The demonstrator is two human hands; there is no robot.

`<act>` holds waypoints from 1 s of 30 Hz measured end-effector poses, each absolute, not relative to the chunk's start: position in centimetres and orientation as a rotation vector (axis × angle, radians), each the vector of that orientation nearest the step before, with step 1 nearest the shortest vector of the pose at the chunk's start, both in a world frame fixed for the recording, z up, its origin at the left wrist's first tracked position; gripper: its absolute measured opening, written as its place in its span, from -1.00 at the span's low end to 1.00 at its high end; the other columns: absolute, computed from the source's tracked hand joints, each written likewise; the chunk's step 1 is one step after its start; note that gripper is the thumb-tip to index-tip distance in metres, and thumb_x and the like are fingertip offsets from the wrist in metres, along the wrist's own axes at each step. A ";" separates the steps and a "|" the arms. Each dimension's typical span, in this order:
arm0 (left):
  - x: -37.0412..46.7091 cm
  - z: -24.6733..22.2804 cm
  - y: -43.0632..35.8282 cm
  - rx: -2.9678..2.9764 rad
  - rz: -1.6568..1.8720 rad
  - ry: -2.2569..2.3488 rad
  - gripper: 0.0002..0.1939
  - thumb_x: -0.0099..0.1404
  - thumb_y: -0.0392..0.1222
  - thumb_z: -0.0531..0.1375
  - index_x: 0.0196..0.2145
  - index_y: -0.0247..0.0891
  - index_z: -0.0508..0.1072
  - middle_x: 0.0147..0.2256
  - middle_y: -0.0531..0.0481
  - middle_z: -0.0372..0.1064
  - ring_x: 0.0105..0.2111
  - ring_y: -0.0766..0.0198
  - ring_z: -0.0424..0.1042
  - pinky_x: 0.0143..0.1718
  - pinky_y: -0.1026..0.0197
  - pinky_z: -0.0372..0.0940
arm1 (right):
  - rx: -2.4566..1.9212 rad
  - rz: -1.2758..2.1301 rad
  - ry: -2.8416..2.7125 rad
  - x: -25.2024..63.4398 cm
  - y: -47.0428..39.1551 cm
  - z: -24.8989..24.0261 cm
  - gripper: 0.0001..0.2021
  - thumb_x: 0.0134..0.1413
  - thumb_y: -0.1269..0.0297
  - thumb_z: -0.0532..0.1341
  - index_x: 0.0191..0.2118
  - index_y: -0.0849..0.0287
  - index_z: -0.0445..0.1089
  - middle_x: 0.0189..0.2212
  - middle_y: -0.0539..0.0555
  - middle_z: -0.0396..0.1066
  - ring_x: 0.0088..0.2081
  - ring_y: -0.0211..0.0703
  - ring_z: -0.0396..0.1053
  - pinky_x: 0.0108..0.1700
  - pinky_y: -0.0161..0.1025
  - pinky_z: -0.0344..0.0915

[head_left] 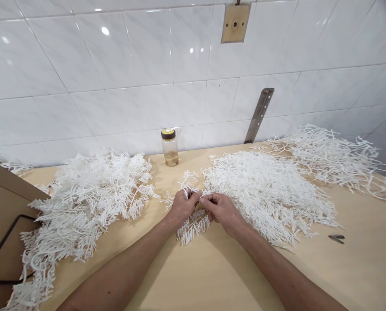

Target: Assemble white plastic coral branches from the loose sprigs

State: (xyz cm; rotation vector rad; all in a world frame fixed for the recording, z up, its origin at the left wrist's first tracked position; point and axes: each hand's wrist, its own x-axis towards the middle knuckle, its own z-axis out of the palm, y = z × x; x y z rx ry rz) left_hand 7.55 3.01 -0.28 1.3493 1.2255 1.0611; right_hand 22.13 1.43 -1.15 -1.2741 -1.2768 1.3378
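My left hand [183,206] and my right hand [221,211] meet over the middle of the table, fingertips almost touching. Both are closed in a pinch on a white branched plastic sprig [186,186], whose twigs stick out above and left of the left fingers. Under the hands lie more white sprigs [193,230] with comb-like tips. Just right of my right hand spreads a large pile of white sprigs [264,190]. The exact spot where the fingertips grip is too small to make out.
Another heap of white sprigs [98,194] covers the left side, beside a brown board [7,194]. Longer white branches [335,155] lie at the back right. A bottle [170,151] stands near the tiled wall. Small metal snips [336,239] rest at the right.
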 end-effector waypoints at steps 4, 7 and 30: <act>7.4 -0.2 3.2 1.369 1.000 1.199 -0.61 0.19 0.11 0.22 -0.55 -0.24 0.29 -0.70 0.18 0.11 -0.67 0.42 0.07 -0.58 0.30 0.04 | -1.259 1.393 -1.258 22.4 1.5 -1.3 -0.70 -0.06 0.07 0.35 -0.47 0.22 0.39 -0.65 -0.06 0.32 -0.68 -0.37 0.20 -0.64 -0.38 0.04; 7.4 0.0 3.1 1.371 0.995 1.212 -0.63 0.18 0.09 0.22 -0.55 -0.24 0.28 -0.70 0.19 0.11 -0.67 0.42 0.08 -0.57 0.29 0.05 | -1.291 1.399 -1.277 22.8 1.7 -1.4 -0.68 -0.04 0.04 0.32 -0.51 0.22 0.37 -0.66 -0.05 0.32 -0.68 -0.36 0.21 -0.64 -0.37 0.04; 6.8 -0.1 4.3 1.203 1.047 1.182 -0.53 0.09 0.17 0.32 -0.54 -0.23 0.23 -0.70 0.23 0.05 -0.72 0.47 0.02 -0.70 0.36 -0.04 | -1.063 0.406 -1.882 19.7 -0.9 0.0 -0.91 0.19 0.42 0.10 -0.35 0.14 0.29 -0.36 0.07 0.37 -0.33 -0.15 0.32 -0.27 -0.22 0.28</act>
